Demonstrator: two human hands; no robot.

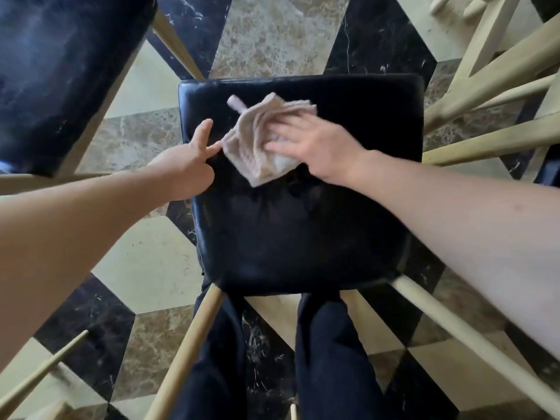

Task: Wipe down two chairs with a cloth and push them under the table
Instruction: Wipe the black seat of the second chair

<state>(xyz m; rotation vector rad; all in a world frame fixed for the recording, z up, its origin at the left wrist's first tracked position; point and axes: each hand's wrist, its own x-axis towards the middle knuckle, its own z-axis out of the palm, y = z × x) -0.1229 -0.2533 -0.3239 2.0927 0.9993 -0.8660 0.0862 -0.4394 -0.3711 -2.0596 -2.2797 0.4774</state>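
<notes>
Pressing flat on the cloth (263, 140), the right hand (315, 147) lies with its fingers spread open, on the far half of the black chair seat (303, 207). The cloth is beige and crumpled, and the part under the palm is hidden. The right hand looks a little blurred, so its fingertips are hard to make out. The left hand (188, 159) is at the left edge of the same seat, loosely half open, with the thumb raised and one finger touching the left corner of the cloth; it grips nothing. If its other fingers rest on the seat, I cannot tell.

A second chair seat (66, 80), also black, stands to the left of the first seat and beyond it, cut off by the frame. Pale wooden legs and rungs (485, 86) stand to the right of the first seat, but their tops are out of the frame, so I cannot tell to what they belong. On the near side of the seat are the person's legs in dark trousers (330, 359), partly hidden under it. The floor (272, 34) has black, brown and cream marble tiles.
</notes>
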